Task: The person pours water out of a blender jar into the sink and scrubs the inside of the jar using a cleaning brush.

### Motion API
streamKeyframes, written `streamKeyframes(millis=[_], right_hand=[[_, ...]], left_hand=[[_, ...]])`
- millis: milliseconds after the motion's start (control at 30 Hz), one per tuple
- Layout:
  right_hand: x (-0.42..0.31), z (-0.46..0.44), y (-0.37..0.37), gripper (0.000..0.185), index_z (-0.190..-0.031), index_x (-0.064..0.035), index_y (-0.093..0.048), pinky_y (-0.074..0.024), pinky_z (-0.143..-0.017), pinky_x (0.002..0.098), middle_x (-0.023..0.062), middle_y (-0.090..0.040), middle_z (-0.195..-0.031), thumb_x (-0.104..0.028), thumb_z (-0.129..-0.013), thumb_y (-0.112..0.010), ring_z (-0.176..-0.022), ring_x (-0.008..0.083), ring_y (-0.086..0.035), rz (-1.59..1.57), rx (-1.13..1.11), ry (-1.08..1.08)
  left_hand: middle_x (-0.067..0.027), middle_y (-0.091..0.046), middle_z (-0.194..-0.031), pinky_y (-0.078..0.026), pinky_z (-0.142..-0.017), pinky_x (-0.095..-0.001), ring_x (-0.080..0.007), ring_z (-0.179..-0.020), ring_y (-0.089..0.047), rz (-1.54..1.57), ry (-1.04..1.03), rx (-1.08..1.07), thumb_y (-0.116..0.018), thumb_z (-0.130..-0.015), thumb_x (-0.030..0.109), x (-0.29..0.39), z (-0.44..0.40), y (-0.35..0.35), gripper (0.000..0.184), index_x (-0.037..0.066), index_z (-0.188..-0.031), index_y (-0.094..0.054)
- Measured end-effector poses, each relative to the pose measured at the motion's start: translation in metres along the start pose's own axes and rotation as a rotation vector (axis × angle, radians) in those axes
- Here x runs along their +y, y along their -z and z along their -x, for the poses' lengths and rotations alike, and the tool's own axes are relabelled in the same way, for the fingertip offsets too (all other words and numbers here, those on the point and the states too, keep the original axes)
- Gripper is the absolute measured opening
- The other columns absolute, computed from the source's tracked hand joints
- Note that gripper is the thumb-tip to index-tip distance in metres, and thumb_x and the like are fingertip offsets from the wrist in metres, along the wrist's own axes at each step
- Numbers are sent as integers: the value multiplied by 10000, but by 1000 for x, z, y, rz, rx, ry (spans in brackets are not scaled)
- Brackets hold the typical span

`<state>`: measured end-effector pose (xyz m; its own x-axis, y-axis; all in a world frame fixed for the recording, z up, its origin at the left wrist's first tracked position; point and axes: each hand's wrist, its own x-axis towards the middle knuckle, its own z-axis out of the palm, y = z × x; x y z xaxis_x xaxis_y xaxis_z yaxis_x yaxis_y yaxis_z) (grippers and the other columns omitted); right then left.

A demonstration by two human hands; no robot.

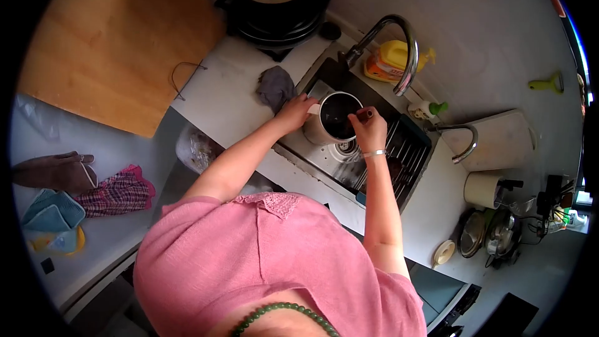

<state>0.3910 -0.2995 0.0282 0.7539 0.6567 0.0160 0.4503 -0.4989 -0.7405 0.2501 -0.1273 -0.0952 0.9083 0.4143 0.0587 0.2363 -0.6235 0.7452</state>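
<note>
A tall pale pot (316, 128) with a dark inside is held over the sink (315, 155), its mouth facing up toward me. My left hand (296, 114) is closed on the white handle at the pot's left side. At the right of the rim, my right hand (370, 128) grips a brown-handled tool (366, 114). Its lower end is hidden in the pot, so I cannot tell its kind. A crumpled grey cloth (275, 89) lies on the counter just beyond my left hand.
The curved faucet (412, 43) arches above the sink's far side. Behind it stands a yellow-orange jug (388, 61). A dark drying rack (405, 150) sits in the sink's right part. A large wooden board (118, 43) is at the left; a white cutting board (496, 142) leans at right.
</note>
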Motion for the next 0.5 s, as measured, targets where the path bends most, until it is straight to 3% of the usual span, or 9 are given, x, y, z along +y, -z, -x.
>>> streamKeyframes(millis=[67, 133, 167, 267, 333, 400, 500], right_hand=[[-6, -1, 14, 216, -854, -26, -638, -505, -622, 341, 146, -672, -740, -145, -732, -771, -671, 268, -657, -55, -59, 68], [-31, -8, 46, 148, -865, 19, -620, -489, -607, 275, 108, -672, -711, -35, -768, -718, -653, 152, -639, 25, -256, 153], [-40, -12, 57, 131, -863, 18, -621, -490, -607, 268, 113, -671, -715, -22, -764, -697, -654, 147, -640, 80, -270, 138], [-53, -25, 57, 174, -852, -73, -671, -522, -665, 376, 125, -683, -791, -155, -706, -719, -738, 300, -663, 255, -343, 123], [-28, -35, 23, 139, -829, -91, -684, -530, -689, 394, 133, -691, -812, -143, -702, -697, -773, 321, -667, 315, -405, 165], [-11, -35, -14, 106, -792, -85, -685, -533, -697, 411, 168, -672, -793, -102, -692, -656, -774, 365, -651, 308, -324, 165], [-5, -46, -6, 112, -787, -67, -678, -524, -679, 393, 169, -667, -768, -74, -680, -645, -749, 355, -653, 200, -338, 189]], left_hand=[[-163, -530, -1123, -450, -905, -432, -383, -1074, -529, -17, -10, 2, -630, -767, -39, -2, -1, -1, 454, 105, -1191, -555], [-163, -527, -1126, -450, -903, -433, -382, -1073, -528, -14, -14, -1, -631, -767, -39, -2, -2, -3, 452, 106, -1188, -555], [-163, -524, -1129, -449, -901, -433, -380, -1072, -528, -18, -20, -5, -632, -766, -40, -3, -1, -3, 450, 107, -1184, -555], [-162, -532, -1119, -452, -895, -431, -377, -1068, -530, -8, -27, 22, -636, -764, -38, 0, 1, -1, 446, 112, -1177, -559], [-155, -534, -1103, -453, -874, -447, -381, -1049, -537, -7, -30, 31, -638, -782, -5, -3, 0, -4, 411, 127, -1163, -557], [-148, -537, -1087, -454, -853, -464, -384, -1030, -543, -7, -35, 42, -640, -800, 28, -7, -1, -6, 376, 142, -1149, -555], [-146, -537, -1091, -451, -858, -463, -382, -1031, -544, -33, -47, 47, -636, -806, 38, -9, -1, -8, 366, 149, -1146, -557]])
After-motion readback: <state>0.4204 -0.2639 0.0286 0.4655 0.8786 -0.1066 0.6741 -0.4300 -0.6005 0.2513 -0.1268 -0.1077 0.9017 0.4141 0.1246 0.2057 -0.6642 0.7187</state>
